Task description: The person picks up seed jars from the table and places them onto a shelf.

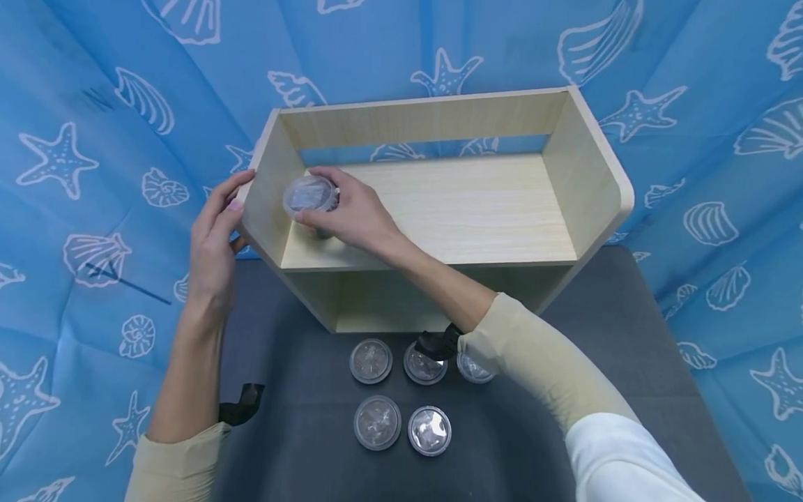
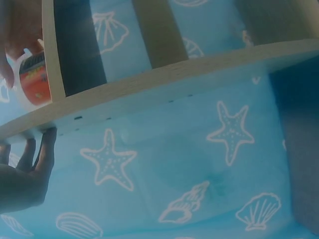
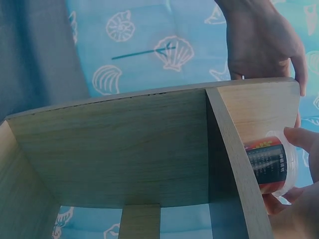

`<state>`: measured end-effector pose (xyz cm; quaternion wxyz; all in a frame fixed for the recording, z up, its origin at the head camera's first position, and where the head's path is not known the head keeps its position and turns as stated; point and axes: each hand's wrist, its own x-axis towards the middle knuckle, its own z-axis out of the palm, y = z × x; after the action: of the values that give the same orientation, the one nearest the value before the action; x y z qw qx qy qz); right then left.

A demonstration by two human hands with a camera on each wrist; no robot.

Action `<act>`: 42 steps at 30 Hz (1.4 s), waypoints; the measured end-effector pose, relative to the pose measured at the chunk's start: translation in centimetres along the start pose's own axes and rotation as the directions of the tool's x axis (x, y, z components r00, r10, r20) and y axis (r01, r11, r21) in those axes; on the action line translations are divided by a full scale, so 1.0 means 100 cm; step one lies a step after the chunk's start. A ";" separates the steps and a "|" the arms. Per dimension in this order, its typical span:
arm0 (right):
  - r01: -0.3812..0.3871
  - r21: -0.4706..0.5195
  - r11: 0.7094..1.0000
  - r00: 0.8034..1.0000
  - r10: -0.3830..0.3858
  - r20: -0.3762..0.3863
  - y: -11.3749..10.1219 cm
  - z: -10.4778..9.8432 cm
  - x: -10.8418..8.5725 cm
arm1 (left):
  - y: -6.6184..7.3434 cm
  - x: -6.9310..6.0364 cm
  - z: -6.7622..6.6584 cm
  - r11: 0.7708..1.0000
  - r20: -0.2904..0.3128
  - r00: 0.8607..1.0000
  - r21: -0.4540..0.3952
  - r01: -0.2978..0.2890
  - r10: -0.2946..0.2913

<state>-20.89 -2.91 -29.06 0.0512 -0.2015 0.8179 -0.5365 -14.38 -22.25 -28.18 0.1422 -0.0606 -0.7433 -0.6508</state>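
Observation:
A clear-lidded plastic jar [image 1: 310, 195] with a red and black printed label [image 3: 268, 167] is at the left end of the upper shelf [image 1: 464, 209]. My right hand [image 1: 357, 213] grips it around the side, thumb in front and fingers behind. Whether its base touches the board is hidden in the head view. The left hand [image 1: 216, 230] holds the outer edge of the light wood rack's left side panel [image 1: 266, 188], with fingertips over the rim. In the left wrist view, part of the jar [image 2: 34, 79] shows beyond the shelf board.
Several similar lidded jars stand on the dark grey table [image 1: 301, 446] before the rack, among them a front-left jar [image 1: 377, 422] and a front-right jar [image 1: 429, 431]. My right forearm partly covers the back-right jar [image 1: 473, 369]. A blue shell-patterned curtain [image 1: 94, 174] hangs behind.

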 end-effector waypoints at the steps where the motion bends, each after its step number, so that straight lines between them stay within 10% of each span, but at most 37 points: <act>1: 0.003 -0.007 1.000 1.000 -0.003 -0.004 0.000 0.000 0.000 | 0.000 0.000 0.000 1.000 -0.003 1.000 -0.003 0.001 -0.001; 42: 0.202 0.236 0.950 0.979 -0.203 -0.024 0.020 -0.059 -0.077 | -0.003 0.001 0.003 0.997 -0.010 1.000 -0.073 -0.010 0.009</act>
<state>-16.15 5.83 -29.34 0.0200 -0.2770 0.7229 -0.6327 -14.57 -22.04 -28.43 0.1464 -0.0664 -0.7181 -0.6772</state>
